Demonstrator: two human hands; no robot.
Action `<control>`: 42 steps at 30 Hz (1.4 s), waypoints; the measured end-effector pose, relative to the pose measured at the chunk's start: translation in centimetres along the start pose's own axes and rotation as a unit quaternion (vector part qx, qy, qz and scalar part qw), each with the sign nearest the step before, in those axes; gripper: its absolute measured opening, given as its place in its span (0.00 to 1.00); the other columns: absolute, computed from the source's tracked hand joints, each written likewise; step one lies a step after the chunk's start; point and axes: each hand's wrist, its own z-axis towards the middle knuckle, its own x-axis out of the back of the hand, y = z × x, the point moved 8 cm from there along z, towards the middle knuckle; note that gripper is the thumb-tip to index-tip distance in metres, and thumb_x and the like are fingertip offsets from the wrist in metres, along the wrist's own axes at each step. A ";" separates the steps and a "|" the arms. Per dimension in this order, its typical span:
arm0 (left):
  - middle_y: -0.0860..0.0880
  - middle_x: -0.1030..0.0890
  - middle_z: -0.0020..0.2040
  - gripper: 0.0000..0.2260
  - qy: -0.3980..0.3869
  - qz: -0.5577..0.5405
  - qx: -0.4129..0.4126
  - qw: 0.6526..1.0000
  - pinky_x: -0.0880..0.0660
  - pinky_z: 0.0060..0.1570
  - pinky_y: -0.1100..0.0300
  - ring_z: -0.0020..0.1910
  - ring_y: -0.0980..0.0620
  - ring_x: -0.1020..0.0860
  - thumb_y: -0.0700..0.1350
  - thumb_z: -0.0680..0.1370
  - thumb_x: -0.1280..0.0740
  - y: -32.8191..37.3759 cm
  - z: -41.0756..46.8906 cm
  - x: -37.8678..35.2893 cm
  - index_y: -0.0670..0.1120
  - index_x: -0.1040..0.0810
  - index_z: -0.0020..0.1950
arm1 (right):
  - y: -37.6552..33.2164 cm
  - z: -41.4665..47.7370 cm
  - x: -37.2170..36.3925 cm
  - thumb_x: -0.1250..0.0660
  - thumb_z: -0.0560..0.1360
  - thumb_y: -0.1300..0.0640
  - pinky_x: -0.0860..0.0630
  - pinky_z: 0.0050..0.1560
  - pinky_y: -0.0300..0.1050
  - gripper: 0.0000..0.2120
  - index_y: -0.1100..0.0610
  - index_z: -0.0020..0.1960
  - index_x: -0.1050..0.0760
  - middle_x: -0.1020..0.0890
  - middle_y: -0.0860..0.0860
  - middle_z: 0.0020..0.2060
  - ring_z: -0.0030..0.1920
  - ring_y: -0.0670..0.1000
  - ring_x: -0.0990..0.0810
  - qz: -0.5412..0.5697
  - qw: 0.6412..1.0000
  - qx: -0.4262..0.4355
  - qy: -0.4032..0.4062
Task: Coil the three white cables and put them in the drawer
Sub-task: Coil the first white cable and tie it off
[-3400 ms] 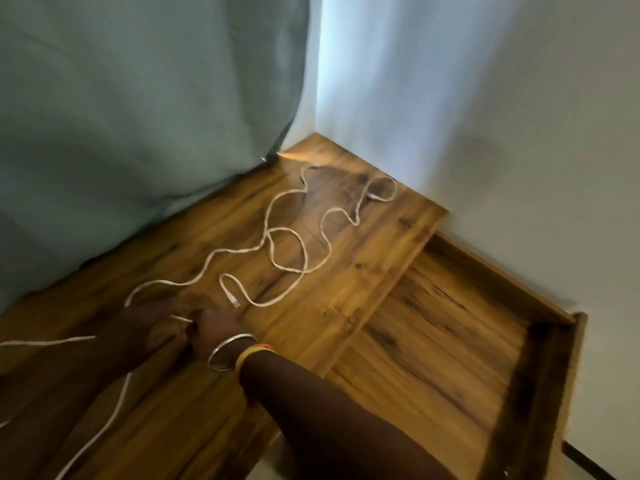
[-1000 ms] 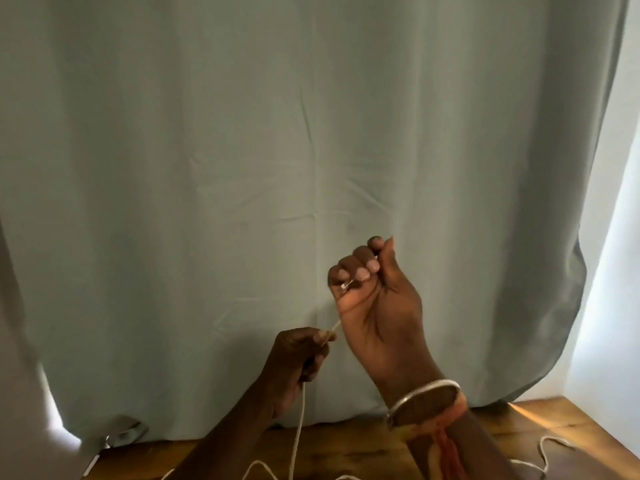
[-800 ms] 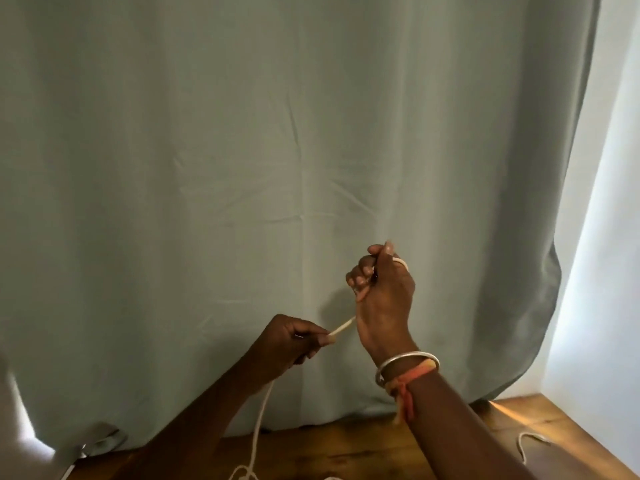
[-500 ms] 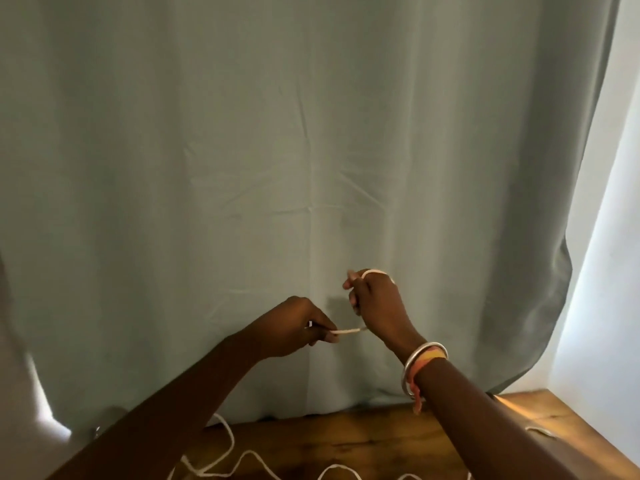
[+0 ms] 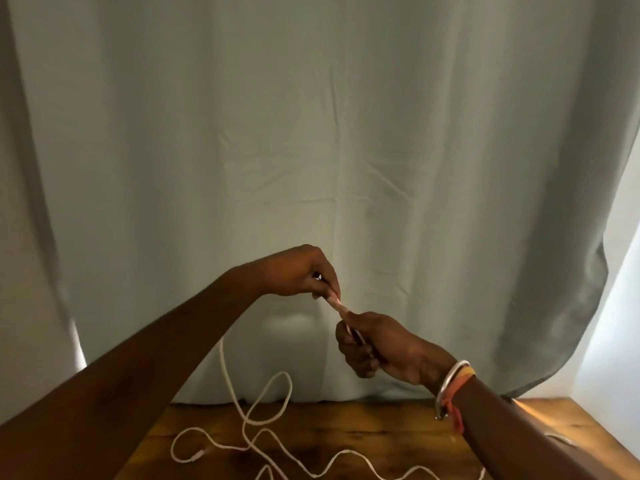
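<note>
Both hands are raised in front of the curtain with one white cable (image 5: 227, 372) between them. My left hand (image 5: 301, 271) pinches it at the fingertips. My right hand (image 5: 377, 344), just below and to the right, is closed around a turn of the same cable. A short taut stretch joins the two hands. The rest hangs from behind my left forearm and lies in loose loops on the wooden top (image 5: 363, 434). Another bit of white cable (image 5: 559, 438) shows at the right, beside my right forearm. The drawer is out of view.
A pale green curtain (image 5: 311, 150) hangs right behind the hands and reaches down to the wooden top. A white wall (image 5: 620, 323) stands at the far right. The top's right corner is lit at its back edge.
My right hand has dropped lower and my left hand has risen above it, still with the cable between them. More of the loose cable on the wooden top is now in view.
</note>
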 end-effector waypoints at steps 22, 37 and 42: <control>0.52 0.23 0.30 0.12 0.150 -0.229 0.036 0.961 0.31 0.31 0.66 0.27 0.58 0.28 0.44 0.81 0.36 0.0 -0.5 -7.8 0.40 0.17 0.46 | -9.1 -1.3 6.8 0.47 0.85 0.51 0.32 0.37 0.44 0.16 0.55 0.41 0.32 0.32 0.49 0.27 0.29 0.48 0.31 0.289 0.841 0.362 0.279; 0.51 0.15 0.40 0.05 0.025 -0.035 0.029 0.999 0.26 0.41 0.57 0.38 0.51 0.20 0.43 0.72 0.26 -0.6 -0.2 0.4 0.46 0.13 0.47 | 1.2 1.4 2.7 0.49 0.82 0.38 0.41 0.25 0.39 0.28 0.58 0.36 0.29 0.36 0.50 0.24 0.24 0.47 0.41 0.026 0.995 -0.056 0.076; 0.39 0.16 0.40 0.04 0.134 -0.214 0.008 0.968 0.27 0.36 0.58 0.37 0.41 0.22 0.38 0.69 0.24 -1.5 -0.9 2.9 0.44 0.13 0.43 | -0.3 1.0 -3.5 0.50 0.81 0.37 0.41 0.25 0.40 0.28 0.56 0.34 0.33 0.37 0.48 0.23 0.23 0.46 0.42 0.265 0.958 -0.003 -0.105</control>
